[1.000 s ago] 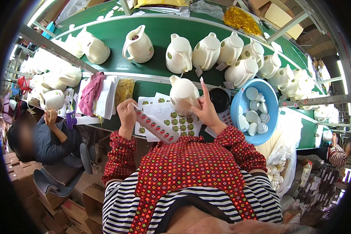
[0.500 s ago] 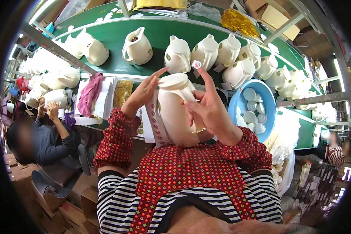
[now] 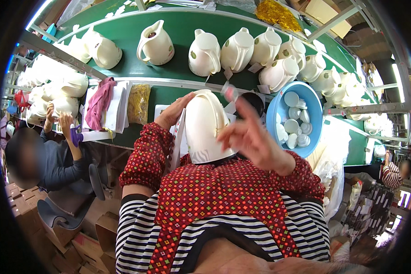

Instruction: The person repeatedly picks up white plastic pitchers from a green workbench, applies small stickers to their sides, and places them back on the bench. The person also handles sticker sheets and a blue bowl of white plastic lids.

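Note:
A cream-white jug (image 3: 204, 130) stands against my apron, with a grey pattern near its lower edge. My left hand (image 3: 174, 112) is wrapped round its left side. Between that hand and the jug hangs a pale strip of stickers (image 3: 177, 141). To the right of the jug, my right hand (image 3: 255, 144) is smeared by motion, its index finger stretched out and the others apart and loosely bent. A small round sticker (image 3: 230, 93) clings to the index fingertip, blurred. Whether the right fingers touch the jug I cannot tell.
A light-blue basin (image 3: 272, 121) of white lids stands at the right. Several cream jugs (image 3: 204, 52) line the green bench (image 3: 180, 68). A pink cloth (image 3: 100, 102) lies on papers at the left. Beside me at the left, a person (image 3: 61, 157) handles another jug.
The jug has turned and tipped, so its lower pattern now shows. My right hand has come away from its handle, sticker still on the fingertip. My left hand has closed further round the jug.

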### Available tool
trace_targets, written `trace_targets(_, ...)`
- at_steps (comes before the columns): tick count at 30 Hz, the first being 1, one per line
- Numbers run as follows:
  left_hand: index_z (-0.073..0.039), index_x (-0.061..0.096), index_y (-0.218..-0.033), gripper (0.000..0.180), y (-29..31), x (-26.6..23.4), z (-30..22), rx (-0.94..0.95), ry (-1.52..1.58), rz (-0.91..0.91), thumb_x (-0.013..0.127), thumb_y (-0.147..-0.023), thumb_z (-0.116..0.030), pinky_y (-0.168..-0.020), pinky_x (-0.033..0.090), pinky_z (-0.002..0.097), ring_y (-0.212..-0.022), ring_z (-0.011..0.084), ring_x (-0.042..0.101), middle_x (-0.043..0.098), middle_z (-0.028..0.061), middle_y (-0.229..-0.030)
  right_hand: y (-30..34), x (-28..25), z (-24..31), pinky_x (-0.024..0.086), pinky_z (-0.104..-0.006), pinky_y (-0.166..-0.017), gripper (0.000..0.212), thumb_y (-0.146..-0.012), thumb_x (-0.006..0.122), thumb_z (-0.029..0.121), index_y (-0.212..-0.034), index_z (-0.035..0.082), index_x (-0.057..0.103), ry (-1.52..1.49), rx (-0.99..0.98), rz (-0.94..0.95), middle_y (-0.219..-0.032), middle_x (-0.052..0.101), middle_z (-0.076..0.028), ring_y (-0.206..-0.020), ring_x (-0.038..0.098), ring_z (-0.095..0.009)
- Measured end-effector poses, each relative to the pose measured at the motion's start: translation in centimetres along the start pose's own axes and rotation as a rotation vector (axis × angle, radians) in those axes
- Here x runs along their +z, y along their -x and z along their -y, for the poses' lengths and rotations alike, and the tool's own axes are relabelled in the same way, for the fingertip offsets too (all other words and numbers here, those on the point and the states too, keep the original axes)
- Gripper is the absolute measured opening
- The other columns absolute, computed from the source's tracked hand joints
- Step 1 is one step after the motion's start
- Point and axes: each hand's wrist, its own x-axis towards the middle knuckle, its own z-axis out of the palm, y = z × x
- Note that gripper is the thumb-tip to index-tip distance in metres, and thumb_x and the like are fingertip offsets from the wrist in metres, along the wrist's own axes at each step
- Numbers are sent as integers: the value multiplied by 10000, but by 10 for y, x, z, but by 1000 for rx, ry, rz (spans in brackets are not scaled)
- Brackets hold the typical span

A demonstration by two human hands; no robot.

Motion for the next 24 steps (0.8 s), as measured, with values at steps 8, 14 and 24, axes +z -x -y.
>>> trace_targets(8, -39, 619, -1395, 567, -19, -15, 20, -91, 55, 8, 471, -1093, -495, -974, 542, 294, -1098, 147, 669, 710, 96, -1244, 26, -28, -77, 439, -328, -1058, 528, -953, 732, 63, -1441, 77, 529, -15, -69, -367, -1271, 543, -58, -1169, 544, -157)
trace_targets(14, -47, 612, -1399, 575, -21, -13, 21, -119, 108, -3, 502, -1079, -512, -941, 567, 288, -1081, 142, 687, 711, 95, -1239, 26, -7, -76, 474, -245, -851, 162, -913, 799, 110, -1047, 47, 733, -8, 279, -213, -1109, 568, -36, -983, 564, -116)
trace_targets(24, -48, 605, -1404, 565, -21, -19, 26, -120, 138, -16, 493, -1087, -503, -936, 568, 278, -1067, 140, 691, 716, 93, -1225, 17, -1, -82, 475, -337, -870, 148, -882, 819, 145, -942, 44, 728, 304, 216, -139, -1069, 528, -72, -1019, 555, -211)
